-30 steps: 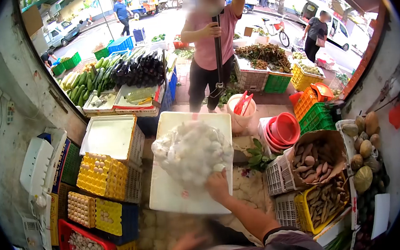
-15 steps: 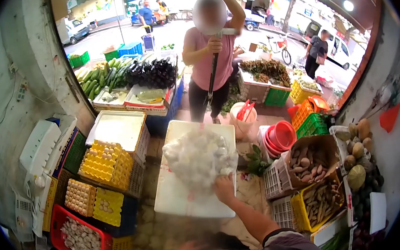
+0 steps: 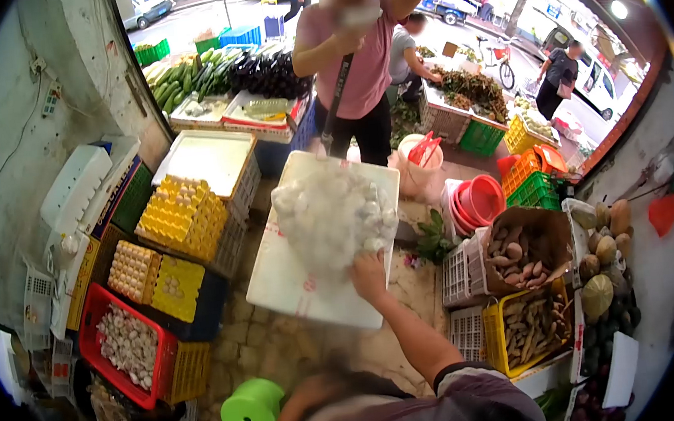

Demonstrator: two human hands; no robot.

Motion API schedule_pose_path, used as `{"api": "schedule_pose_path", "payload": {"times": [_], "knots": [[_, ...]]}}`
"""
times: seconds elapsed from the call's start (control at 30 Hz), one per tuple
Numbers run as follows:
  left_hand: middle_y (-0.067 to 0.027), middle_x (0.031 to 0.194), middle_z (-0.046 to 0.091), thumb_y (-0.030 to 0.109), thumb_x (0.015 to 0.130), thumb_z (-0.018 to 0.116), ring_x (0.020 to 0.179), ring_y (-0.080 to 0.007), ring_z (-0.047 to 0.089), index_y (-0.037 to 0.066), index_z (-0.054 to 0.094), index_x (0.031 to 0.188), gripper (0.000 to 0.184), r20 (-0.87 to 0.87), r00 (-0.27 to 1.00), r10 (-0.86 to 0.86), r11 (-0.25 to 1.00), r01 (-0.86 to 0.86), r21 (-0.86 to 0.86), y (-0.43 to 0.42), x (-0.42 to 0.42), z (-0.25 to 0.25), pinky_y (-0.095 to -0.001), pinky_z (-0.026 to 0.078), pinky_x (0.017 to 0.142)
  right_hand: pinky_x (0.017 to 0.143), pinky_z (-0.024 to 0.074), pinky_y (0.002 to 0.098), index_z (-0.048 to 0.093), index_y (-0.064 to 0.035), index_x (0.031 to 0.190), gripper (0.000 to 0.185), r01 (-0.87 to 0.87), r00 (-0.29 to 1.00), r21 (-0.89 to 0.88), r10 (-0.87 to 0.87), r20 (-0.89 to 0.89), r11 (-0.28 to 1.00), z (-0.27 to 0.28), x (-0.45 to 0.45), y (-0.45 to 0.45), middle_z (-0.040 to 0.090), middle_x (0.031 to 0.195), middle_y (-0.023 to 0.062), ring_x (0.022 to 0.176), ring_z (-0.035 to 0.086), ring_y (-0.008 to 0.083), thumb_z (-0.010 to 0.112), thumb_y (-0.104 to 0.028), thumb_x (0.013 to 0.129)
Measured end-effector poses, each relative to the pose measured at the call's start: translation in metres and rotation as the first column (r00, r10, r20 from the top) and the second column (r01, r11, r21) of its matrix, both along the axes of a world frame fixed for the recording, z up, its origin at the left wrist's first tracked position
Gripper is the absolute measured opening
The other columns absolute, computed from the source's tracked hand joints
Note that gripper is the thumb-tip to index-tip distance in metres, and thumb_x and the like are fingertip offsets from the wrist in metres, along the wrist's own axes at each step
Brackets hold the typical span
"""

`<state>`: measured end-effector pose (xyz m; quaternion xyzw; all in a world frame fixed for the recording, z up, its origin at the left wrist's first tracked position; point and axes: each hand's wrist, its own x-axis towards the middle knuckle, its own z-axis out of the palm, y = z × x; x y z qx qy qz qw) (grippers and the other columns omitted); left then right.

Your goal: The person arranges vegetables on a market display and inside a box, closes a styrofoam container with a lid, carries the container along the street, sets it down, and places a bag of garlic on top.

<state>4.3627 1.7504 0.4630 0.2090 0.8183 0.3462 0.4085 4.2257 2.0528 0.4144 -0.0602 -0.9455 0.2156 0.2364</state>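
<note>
A white foam box lid or board [image 3: 280, 288] lies below me, bearing a heap of pale whitish lumps [image 3: 372, 199]. A hazy smear in the view blurs the heap, so I cannot tell its kind. My right hand [image 3: 368, 276] is at the heap's near right edge, fingers bent against the pale lumps; what they hold is unclear. Low in front of my body is my left hand [image 3: 325, 389], smeared and dark, its fingers not readable. Near my left forearm stands a bright green round stool [image 3: 253, 410].
A person in a pink shirt [image 3: 370, 79] stands beyond the board, holding a dark pole or strap [image 3: 335, 102]. Left are egg trays [image 3: 181, 212] and a red basket [image 3: 92, 344] of garlic. Right are a sweet potato box [image 3: 559, 231] and a yellow crate [image 3: 494, 341].
My view has tilted downward, showing more of the green stool. My right hand stays at the heap's edge. The person opposite has leaned in, and a crouching person shows behind.
</note>
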Motion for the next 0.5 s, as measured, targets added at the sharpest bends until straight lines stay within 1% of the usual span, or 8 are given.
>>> {"api": "schedule_pose_path", "payload": {"times": [0.03,0.1,0.17,0.23,0.3,0.33,0.43,0.5], "knots": [[-0.0220,0.098,0.071,0.065,0.083,0.065,0.095,-0.0377,0.068,0.005,0.071,0.106,0.065,0.000,1.000,-0.023,1.000,0.023,0.003,-0.003,0.000,-0.008,-0.0446,0.051,0.084,0.112,0.0272,0.0647,0.060,-0.0050,0.081,0.016,0.005,1.000,0.038,-0.006,0.007,0.999,-0.005,0.002,0.000,0.059,0.089,0.0161,0.100,0.057,0.0386,0.068,-0.019,0.082],[-0.0214,0.105,0.071,0.065,0.084,0.064,0.101,-0.0374,0.068,0.008,0.071,0.115,0.065,0.104,0.994,-0.033,0.995,0.043,-0.093,-0.010,0.003,-0.024,-0.0439,0.052,0.088,0.112,0.0276,0.0646,0.060,-0.0054,0.080,0.015,0.015,1.000,0.110,-0.017,0.018,0.994,-0.019,0.005,-0.002,0.059,0.089,0.0156,0.099,0.057,0.0383,0.068,-0.019,0.082],[-0.0194,0.114,0.071,0.065,0.084,0.064,0.107,-0.0348,0.067,0.012,0.067,0.127,0.068,0.109,0.994,-0.011,0.999,0.015,-0.043,-0.015,0.005,-0.006,-0.0418,0.052,0.091,0.111,0.0279,0.0650,0.060,-0.0052,0.080,0.014,0.028,1.000,0.072,-0.029,0.006,0.997,-0.019,0.007,-0.006,0.059,0.089,0.0156,0.098,0.057,0.0386,0.066,-0.017,0.084],[-0.0188,0.113,0.071,0.065,0.083,0.066,0.107,-0.0342,0.068,0.013,0.068,0.126,0.068,0.090,0.996,-0.005,0.990,0.018,-0.143,-0.022,0.008,-0.013,-0.0415,0.052,0.091,0.111,0.0278,0.0654,0.059,-0.0048,0.081,0.014,0.038,0.999,0.080,-0.037,-0.017,0.996,-0.021,0.006,-0.009,0.059,0.088,0.0160,0.097,0.057,0.0390,0.065,-0.017,0.085],[-0.0176,0.111,0.072,0.064,0.082,0.067,0.104,-0.0337,0.069,0.014,0.068,0.125,0.066,0.118,0.992,-0.031,0.970,0.059,-0.237,-0.036,0.011,-0.049,-0.0410,0.052,0.090,0.110,0.0282,0.0657,0.059,-0.0045,0.082,0.014,0.053,0.998,0.021,-0.052,-0.038,0.998,-0.023,0.005,-0.012,0.059,0.089,0.0166,0.097,0.057,0.0395,0.064,-0.017,0.087],[-0.0159,0.092,0.073,0.067,0.084,0.066,0.090,-0.0323,0.070,0.009,0.078,0.094,0.060,0.060,0.998,0.016,0.998,-0.012,-0.067,-0.042,0.015,-0.039,-0.0457,0.053,0.081,0.110,0.0284,0.0658,0.059,-0.0044,0.083,0.015,0.064,0.997,-0.003,-0.064,-0.052,0.998,-0.021,0.005,-0.014,0.059,0.089,0.0169,0.097,0.057,0.0397,0.064,-0.017,0.088],[-0.0180,0.108,0.072,0.071,0.082,0.063,0.101,-0.0340,0.068,0.008,0.075,0.106,0.068,0.043,0.999,-0.034,0.989,0.040,-0.144,-0.057,0.018,-0.034,-0.0459,0.052,0.089,0.108,0.0299,0.0658,0.058,-0.0045,0.084,0.015,0.042,0.999,-0.001,-0.042,-0.030,0.999,-0.014,0.014,-0.025,0.059,0.089,0.0172,0.097,0.057,0.0403,0.063,-0.018,0.089],[-0.0186,0.111,0.071,0.071,0.082,0.063,0.103,-0.0351,0.067,0.007,0.074,0.109,0.070,0.087,0.996,-0.031,0.989,0.043,-0.141,-0.066,0.020,-0.024,-0.0452,0.051,0.091,0.106,0.0313,0.0654,0.058,-0.0047,0.084,0.015,0.044,0.998,0.024,-0.043,-0.038,0.999,-0.015,0.019,-0.035,0.059,0.088,0.0170,0.096,0.057,0.0405,0.063,-0.018,0.090]]}}
